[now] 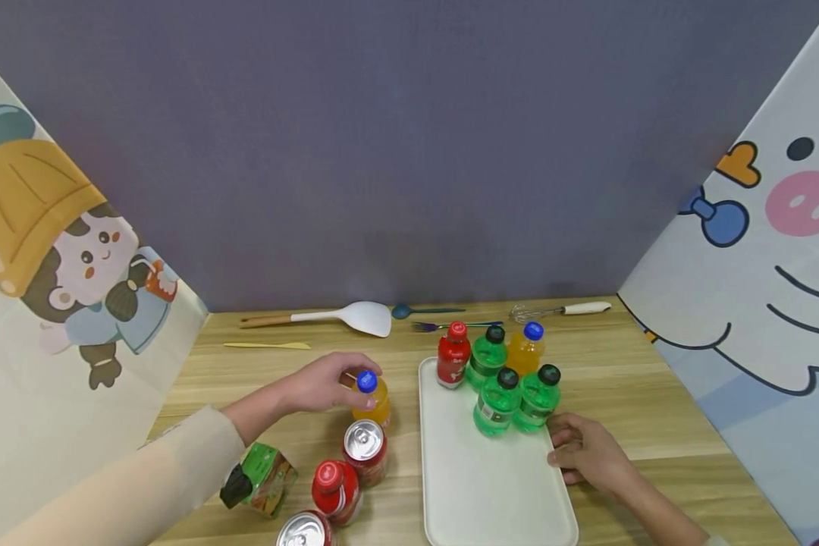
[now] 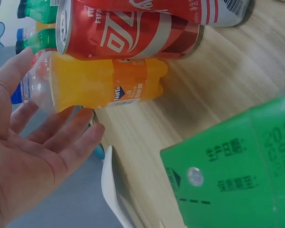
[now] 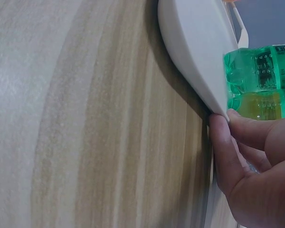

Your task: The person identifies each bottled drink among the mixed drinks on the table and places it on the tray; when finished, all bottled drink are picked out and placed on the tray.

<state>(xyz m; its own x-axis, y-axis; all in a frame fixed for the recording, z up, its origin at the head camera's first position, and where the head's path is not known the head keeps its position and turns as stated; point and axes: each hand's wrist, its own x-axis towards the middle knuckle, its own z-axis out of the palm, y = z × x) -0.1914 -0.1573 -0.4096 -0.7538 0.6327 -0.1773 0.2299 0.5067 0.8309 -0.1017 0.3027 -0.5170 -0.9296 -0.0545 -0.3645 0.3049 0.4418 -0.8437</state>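
My left hand (image 1: 327,385) is at an orange soda bottle (image 1: 377,406) with a blue cap, standing on the table. Its thumb and loosely spread fingers lie on either side of the bottle's upper part; in the left wrist view the fingers (image 2: 61,135) are extended, not wrapped round it. On the right, my right hand (image 1: 590,453) pinches the edge of a white tray (image 1: 491,493) between thumb and fingers. Toward the tray's back stand a red bottle (image 1: 453,356), several green bottles (image 1: 497,406) and another orange soda bottle (image 1: 524,350).
Left of the tray stand a red can (image 1: 365,451), a red bottle (image 1: 337,493) and another can (image 1: 305,531). A green carton (image 1: 266,478) is below my left forearm. Along the back lie a white spatula (image 1: 367,318), a blue spoon (image 1: 403,312), a fork (image 1: 426,327), a yellow knife (image 1: 266,346) and a whisk (image 1: 539,312).
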